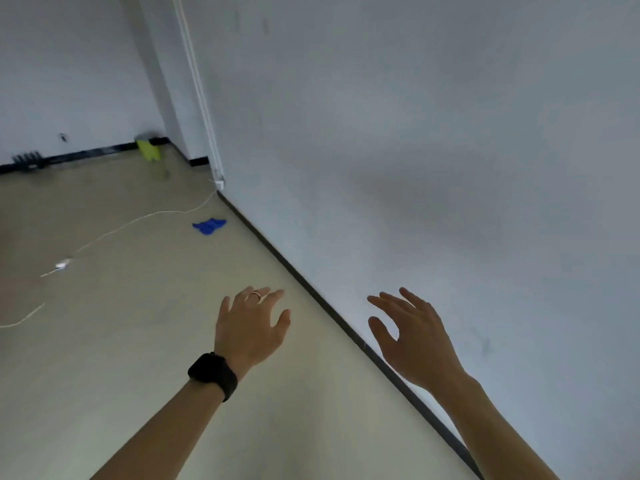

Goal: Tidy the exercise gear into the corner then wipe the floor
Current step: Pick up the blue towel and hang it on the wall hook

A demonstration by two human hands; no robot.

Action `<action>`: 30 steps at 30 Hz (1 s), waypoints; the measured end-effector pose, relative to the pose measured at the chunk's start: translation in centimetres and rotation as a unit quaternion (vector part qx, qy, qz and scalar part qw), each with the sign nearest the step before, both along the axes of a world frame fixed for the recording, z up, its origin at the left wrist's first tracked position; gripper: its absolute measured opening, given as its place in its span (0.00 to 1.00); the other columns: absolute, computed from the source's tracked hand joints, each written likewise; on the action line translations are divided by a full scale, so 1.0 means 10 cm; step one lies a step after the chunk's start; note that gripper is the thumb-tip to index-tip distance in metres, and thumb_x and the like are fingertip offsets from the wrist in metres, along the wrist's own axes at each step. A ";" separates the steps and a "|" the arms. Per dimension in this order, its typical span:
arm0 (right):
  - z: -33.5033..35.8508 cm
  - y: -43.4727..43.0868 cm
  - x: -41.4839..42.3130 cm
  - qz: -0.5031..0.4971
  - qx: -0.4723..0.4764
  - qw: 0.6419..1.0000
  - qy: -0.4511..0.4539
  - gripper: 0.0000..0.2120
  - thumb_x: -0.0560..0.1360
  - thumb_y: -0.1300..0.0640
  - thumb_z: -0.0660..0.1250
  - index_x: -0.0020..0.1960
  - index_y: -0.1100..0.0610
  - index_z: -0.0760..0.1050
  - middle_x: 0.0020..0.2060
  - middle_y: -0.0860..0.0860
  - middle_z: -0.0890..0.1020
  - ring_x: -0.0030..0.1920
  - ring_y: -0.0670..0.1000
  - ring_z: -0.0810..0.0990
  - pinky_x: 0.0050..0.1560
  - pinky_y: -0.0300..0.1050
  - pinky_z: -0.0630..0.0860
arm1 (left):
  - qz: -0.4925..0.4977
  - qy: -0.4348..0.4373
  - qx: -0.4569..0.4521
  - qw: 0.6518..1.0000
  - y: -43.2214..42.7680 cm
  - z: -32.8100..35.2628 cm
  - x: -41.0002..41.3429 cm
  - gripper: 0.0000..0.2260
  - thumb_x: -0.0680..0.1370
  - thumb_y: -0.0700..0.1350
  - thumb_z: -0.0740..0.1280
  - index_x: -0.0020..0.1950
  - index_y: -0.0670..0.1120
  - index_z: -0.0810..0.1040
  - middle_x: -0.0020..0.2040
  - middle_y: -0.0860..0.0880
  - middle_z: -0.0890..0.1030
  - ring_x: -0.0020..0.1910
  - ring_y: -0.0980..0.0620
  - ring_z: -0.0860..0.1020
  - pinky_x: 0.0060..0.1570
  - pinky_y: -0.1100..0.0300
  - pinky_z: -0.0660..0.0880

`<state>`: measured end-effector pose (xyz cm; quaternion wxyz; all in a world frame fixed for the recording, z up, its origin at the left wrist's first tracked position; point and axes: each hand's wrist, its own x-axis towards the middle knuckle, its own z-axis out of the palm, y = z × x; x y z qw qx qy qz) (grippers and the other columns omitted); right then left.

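A crumpled blue cloth (209, 226) lies on the beige floor (145, 341) close to the wall's black skirting, well ahead of both hands. A yellow-green object (149, 151) stands in the far corner against the skirting. My left hand (251, 329), with a ring and a black wrist watch, reaches forward over the floor with relaxed fingers and holds nothing. My right hand (414, 336) is stretched out in front of the wall, fingers spread, also empty. No other exercise gear is in view.
A grey-white wall (433, 168) runs along the right with a black skirting (311, 289). A white cable (138, 220) trails across the floor from a wall conduit (202, 98) to a small white plug (62, 264). A dark object (27, 159) sits at the far left wall.
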<state>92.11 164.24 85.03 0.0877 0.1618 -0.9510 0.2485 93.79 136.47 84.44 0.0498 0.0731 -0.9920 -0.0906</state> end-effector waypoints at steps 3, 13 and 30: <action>0.12 -0.97 -0.13 0.085 0.004 0.996 0.007 0.20 0.82 0.42 0.58 0.74 0.39 0.68 0.73 0.39 0.70 0.79 0.46 0.54 0.78 0.53 0.55 | 0.080 0.015 0.024 0.996 -0.91 0.08 0.27 0.23 0.80 0.62 0.54 0.76 0.61 0.64 0.75 0.56 0.68 0.77 0.53 0.58 0.76 0.45 0.52; 0.26 -3.90 -0.36 0.187 0.009 0.982 -0.005 0.22 0.82 0.40 0.56 0.75 0.39 0.66 0.74 0.39 0.69 0.79 0.45 0.55 0.79 0.50 0.54 | 0.192 0.054 0.014 0.980 -3.93 0.32 0.71 0.23 0.80 0.60 0.56 0.75 0.61 0.65 0.74 0.57 0.69 0.76 0.54 0.60 0.76 0.48 0.53; -0.14 -7.08 -1.85 0.220 -0.029 0.975 -0.016 0.23 0.79 0.37 0.55 0.72 0.39 0.70 0.71 0.39 0.73 0.78 0.46 0.59 0.76 0.56 0.61 | 0.210 0.055 0.038 0.975 -6.90 0.01 -0.66 0.21 0.81 0.60 0.56 0.74 0.61 0.67 0.72 0.59 0.71 0.74 0.55 0.64 0.75 0.52 0.56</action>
